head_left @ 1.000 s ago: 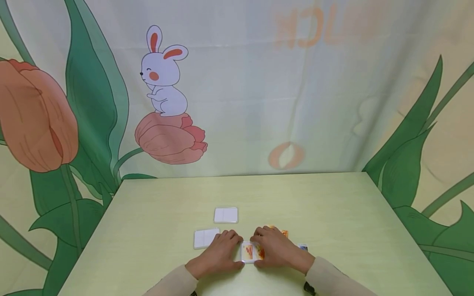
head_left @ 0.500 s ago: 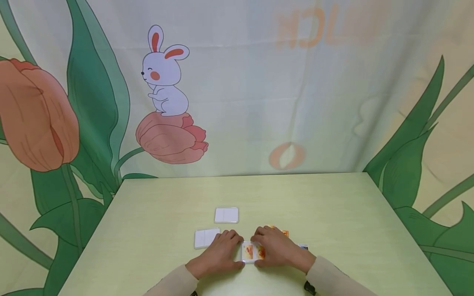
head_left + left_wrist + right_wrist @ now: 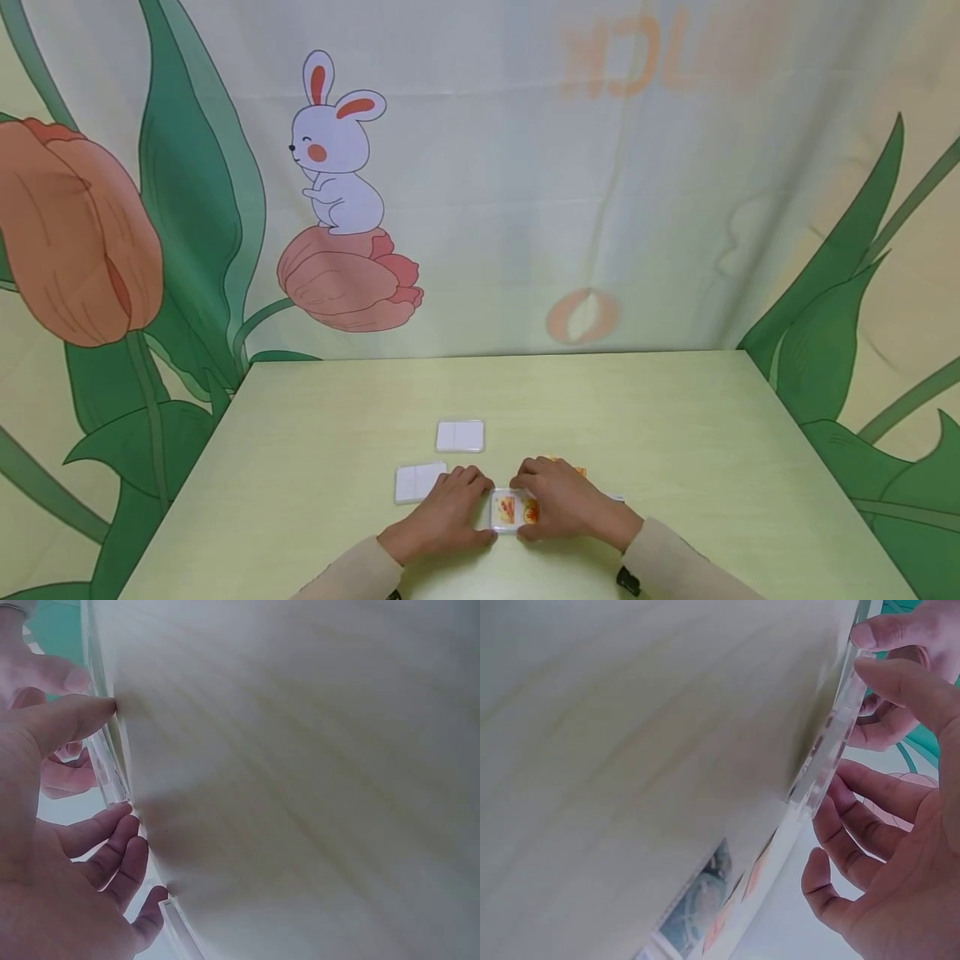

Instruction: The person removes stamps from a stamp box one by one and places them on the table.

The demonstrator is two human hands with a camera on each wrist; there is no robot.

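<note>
A small, flat clear plastic case (image 3: 506, 511) lies near the front of the table, with two orange-toned pictures visible in it. My right hand (image 3: 564, 502) grips its right part, thumb at the near edge and fingertips at the far edge, covering some of that side. In the right wrist view the case (image 3: 829, 750) looks layered. My left hand (image 3: 444, 517) spans its left end, with thumb and forefinger touching the near and far corners. The left wrist view shows that thumb (image 3: 94, 712) and the bent fingers low at the table surface.
Two white, clear-edged cases, each with a middle line, lie left of the hands: one farther back (image 3: 460, 437), one nearer (image 3: 414, 483). Orange picture pieces (image 3: 581, 472) and a dark picture card (image 3: 697, 904) lie beyond and beside my right hand. A printed curtain (image 3: 480, 208) hangs behind the table.
Both hands stay around the case with almost no movement. The whole head view has shifted slightly, and the dark card by my right wrist is now more hidden.
</note>
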